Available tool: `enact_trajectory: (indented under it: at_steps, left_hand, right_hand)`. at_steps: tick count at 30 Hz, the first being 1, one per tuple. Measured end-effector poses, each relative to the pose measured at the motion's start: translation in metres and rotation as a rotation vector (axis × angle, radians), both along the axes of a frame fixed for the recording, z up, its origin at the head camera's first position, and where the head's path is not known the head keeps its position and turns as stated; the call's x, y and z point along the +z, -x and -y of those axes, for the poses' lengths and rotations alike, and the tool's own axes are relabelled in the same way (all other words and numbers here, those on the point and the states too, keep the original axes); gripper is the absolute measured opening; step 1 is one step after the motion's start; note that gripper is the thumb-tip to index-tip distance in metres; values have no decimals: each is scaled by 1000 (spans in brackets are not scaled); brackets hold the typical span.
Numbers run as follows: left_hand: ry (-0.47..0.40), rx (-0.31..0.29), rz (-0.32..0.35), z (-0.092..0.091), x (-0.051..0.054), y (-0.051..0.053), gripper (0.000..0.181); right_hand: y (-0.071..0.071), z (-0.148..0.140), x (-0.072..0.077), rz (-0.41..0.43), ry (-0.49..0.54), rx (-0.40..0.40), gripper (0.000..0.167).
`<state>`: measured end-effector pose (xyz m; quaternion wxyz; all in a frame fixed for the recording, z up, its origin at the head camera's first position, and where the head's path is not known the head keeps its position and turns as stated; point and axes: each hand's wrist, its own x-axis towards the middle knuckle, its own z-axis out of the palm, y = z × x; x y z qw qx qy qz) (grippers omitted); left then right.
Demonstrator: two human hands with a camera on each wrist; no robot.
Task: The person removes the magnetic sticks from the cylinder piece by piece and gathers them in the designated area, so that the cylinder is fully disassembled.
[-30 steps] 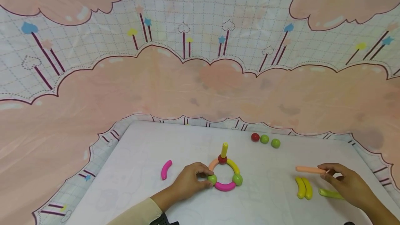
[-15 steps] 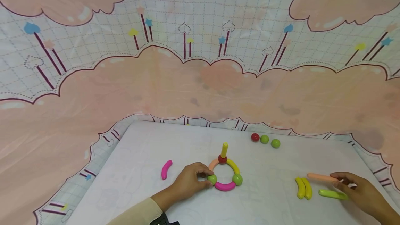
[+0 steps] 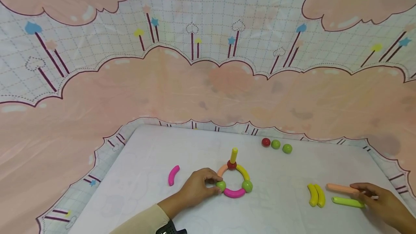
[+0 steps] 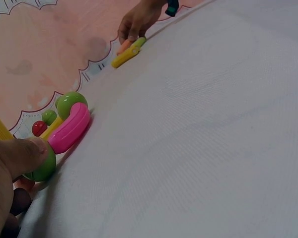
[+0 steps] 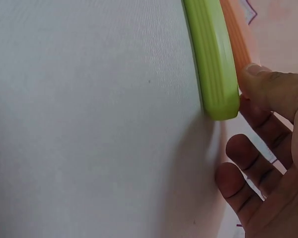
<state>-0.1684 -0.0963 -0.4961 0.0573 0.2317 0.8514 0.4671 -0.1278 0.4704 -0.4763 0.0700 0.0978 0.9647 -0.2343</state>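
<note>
My left hand [image 3: 197, 187] pinches a green ball [image 3: 221, 186] on the left of a ring of toy rods and balls. That ring joins a pink curved rod [image 3: 234, 193], a second green ball [image 3: 247, 186], a yellow curved rod [image 3: 242, 172], a red ball [image 3: 232, 165] and an orange curved rod [image 3: 222, 170]. From the red ball a yellow straight rod [image 3: 234, 155] sticks out. On the right, my right hand [image 3: 381, 202] pinches the end of an orange straight rod [image 3: 341, 188] between thumb and fingers. A green straight rod [image 5: 213, 64] lies alongside it on the table.
Two yellow curved rods [image 3: 316, 195] lie left of the green rod. A loose pink curved rod [image 3: 173, 175] lies left of the ring. A red ball [image 3: 265, 142] and two green balls [image 3: 281, 146] sit near the white table's [image 3: 146, 147] back edge.
My right hand has moved right and toward the front with the orange straight rod, bringing it beside the green one. My left hand keeps its hold on the green ball.
</note>
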Motion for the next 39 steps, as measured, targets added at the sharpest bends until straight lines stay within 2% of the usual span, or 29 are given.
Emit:
enact_trajectory:
  at_steps: [5, 14, 20, 28, 30, 33, 39]
  left_hand:
    - [12, 5, 23, -1, 1, 0, 27]
    - [3, 3, 14, -1, 0, 0, 28]
    - [-2, -2, 9, -2, 0, 0, 27]
    - [-13, -9, -5, -2, -1, 1, 27]
    - [-10, -8, 4, -2, -1, 1, 26]
    - [-6, -8, 14, -1, 0, 1, 26]
    - [12, -29, 15, 1, 3, 2, 26]
  right_hand:
    - [-2, -4, -1, 11, -18, -5, 38]
    - [-2, -6, -2, 50, 4, -9, 42]
    - [-2, -14, -7, 63, 22, -22, 37]
    - [1, -8, -10, 62, 59, -158, 27]
    - [3, -1, -7, 36, 42, -170, 26]
    - [8, 11, 2, -29, 1, -133, 27]
    - [20, 42, 21, -224, -35, 10, 28]
